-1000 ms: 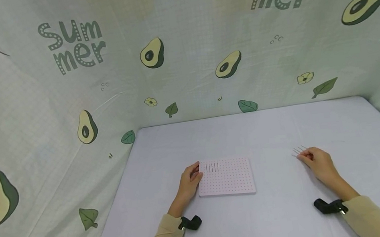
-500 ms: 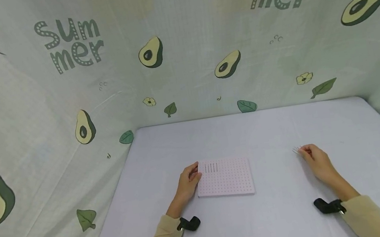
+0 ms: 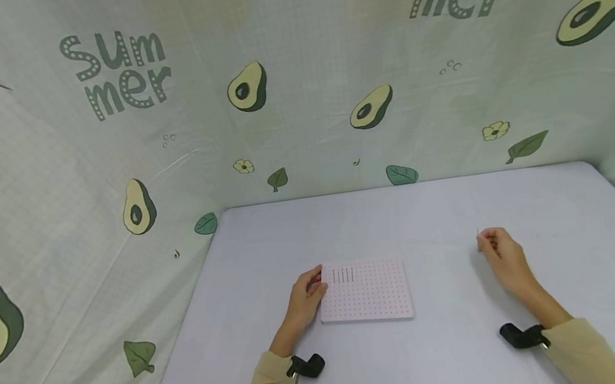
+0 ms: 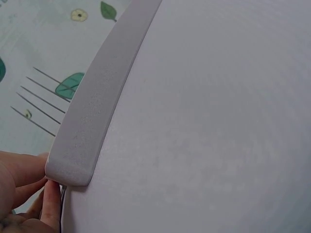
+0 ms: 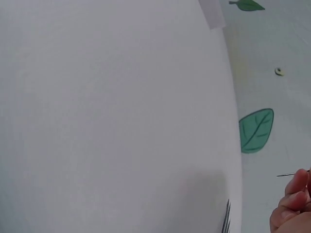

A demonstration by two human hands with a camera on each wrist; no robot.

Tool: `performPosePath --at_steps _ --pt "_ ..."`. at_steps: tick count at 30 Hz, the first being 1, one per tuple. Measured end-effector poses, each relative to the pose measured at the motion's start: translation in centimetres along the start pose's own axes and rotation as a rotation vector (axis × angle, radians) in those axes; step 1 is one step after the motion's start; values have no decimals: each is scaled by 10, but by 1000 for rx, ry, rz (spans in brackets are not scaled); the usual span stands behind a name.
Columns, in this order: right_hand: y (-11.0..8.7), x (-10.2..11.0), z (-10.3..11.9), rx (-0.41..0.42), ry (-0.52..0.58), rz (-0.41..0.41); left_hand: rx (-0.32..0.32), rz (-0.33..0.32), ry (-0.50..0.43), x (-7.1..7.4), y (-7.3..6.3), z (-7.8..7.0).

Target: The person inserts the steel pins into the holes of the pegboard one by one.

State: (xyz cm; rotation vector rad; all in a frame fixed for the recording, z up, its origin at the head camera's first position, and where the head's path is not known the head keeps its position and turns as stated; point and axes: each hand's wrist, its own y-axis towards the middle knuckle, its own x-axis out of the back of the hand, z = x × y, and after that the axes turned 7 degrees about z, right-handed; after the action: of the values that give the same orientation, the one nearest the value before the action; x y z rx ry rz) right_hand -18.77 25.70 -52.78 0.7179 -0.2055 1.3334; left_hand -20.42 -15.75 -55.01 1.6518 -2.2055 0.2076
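A pale pink board (image 3: 369,298) with rows of small holes lies left of centre on the table. Several thin metal pins (image 4: 44,99) stand in a row from its upper left part. My left hand (image 3: 301,299) grips the board's left edge, fingers at its corner in the left wrist view. Well to the right, my right hand (image 3: 503,254) is raised over the table, pinching a thin metal pin (image 5: 286,174) between thumb and fingertips. A bunch of similar pins (image 5: 226,218) enters the right wrist view from below; its lower part is out of frame.
A white-covered table (image 3: 443,356) carries the board, with its far edge against a hanging cloth (image 3: 300,55) printed with avocados and leaves. Black wrist cameras (image 3: 308,366) sit at both cuffs.
My right hand has risen slightly and turned; the pins fanned out from its fingertips earlier now show as one upright sliver. My left hand stays on the board, and the view shifts slightly.
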Motion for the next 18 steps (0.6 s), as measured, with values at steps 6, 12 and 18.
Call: performPosePath --at_steps 6,12,18 --pt "6 -10 8 20 13 -36 -1 31 -7 3 -6 -29" --pt "11 -22 14 45 18 -27 -4 14 15 2 -5 -22" --pt "17 -37 23 83 12 -7 10 6 27 1 -1 2"
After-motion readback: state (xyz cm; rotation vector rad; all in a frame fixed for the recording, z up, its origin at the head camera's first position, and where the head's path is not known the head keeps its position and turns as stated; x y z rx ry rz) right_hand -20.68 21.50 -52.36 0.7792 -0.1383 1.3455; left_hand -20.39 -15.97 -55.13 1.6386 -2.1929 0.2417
